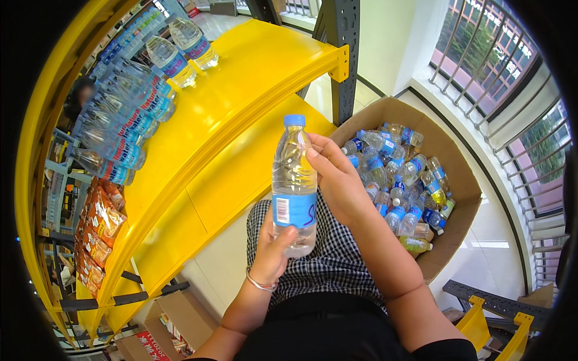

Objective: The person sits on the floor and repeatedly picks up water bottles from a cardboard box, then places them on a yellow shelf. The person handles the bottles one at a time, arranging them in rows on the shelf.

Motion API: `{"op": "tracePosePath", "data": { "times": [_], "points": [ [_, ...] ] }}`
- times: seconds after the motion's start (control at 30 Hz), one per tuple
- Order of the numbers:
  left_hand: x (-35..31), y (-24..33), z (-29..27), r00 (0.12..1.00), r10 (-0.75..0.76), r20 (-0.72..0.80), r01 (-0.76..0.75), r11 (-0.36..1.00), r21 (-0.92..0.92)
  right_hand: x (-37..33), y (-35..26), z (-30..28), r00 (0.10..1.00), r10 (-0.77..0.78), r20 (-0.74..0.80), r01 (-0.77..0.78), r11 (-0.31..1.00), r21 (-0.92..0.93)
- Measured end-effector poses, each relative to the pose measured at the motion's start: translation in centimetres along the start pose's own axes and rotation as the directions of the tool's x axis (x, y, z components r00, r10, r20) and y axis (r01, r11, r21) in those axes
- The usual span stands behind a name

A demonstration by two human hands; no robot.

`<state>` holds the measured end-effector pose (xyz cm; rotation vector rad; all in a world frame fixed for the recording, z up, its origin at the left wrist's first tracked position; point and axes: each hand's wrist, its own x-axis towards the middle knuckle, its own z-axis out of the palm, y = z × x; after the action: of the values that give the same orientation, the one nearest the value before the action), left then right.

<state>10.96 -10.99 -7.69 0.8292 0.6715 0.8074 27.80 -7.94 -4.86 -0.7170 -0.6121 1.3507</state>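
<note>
A clear plastic water bottle point(294, 174) with a blue cap and blue label stands upright before me. My left hand point(272, 253) is closed around its lower part, thumb across the front below the label. My right hand point(334, 171) touches the bottle's upper side, thumb and fingers at the shoulder; part of those fingers is hidden behind the bottle. Right of my right hand, a large cardboard box point(466, 222) holds many loose bottles with blue caps, some with yellowish liquid. Beyond the bottle, to the left, runs a yellow shelf point(241, 66).
On the shelf's left stand rows of water bottles point(123, 129) and orange snack bags point(96, 234). A lower yellow shelf point(205, 198) lies beneath. A dark metal post point(344, 66) rises beside the box. Another cardboard box point(186, 322) sits on the floor at lower left. Railed windows point(487, 66) line the right.
</note>
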Motion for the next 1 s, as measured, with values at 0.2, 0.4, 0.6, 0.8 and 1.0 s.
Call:
{"op": "tracePosePath", "data": {
  "times": [0.2,0.4,0.6,0.8,1.0],
  "points": [
    [-0.5,-0.5,0.5,0.956,-0.044,0.289,0.151,0.920,-0.362,-0.8,0.2,0.1,0.949,0.158,0.272,-0.214,0.958,0.189],
    [0.0,0.0,0.5,0.933,-0.052,0.356,0.150,0.956,-0.252,-0.7,-0.5,0.8,0.970,0.148,0.192,-0.153,0.988,0.014],
    [0.6,2.1,0.0,0.994,0.064,0.088,-0.080,0.977,0.200,0.9,-1.7,2.0,0.975,0.022,0.219,-0.026,1.000,0.015],
    [3.9,7.2,0.8,0.953,0.219,0.209,-0.283,0.889,0.360,4.6,-4.6,5.7,0.932,-0.178,0.315,0.256,0.939,-0.230],
    [8.7,13.0,-0.2,0.908,0.286,0.307,-0.377,0.878,0.295,9.1,-8.3,10.0,0.888,-0.253,0.385,0.413,0.808,-0.421]
  ]
}}
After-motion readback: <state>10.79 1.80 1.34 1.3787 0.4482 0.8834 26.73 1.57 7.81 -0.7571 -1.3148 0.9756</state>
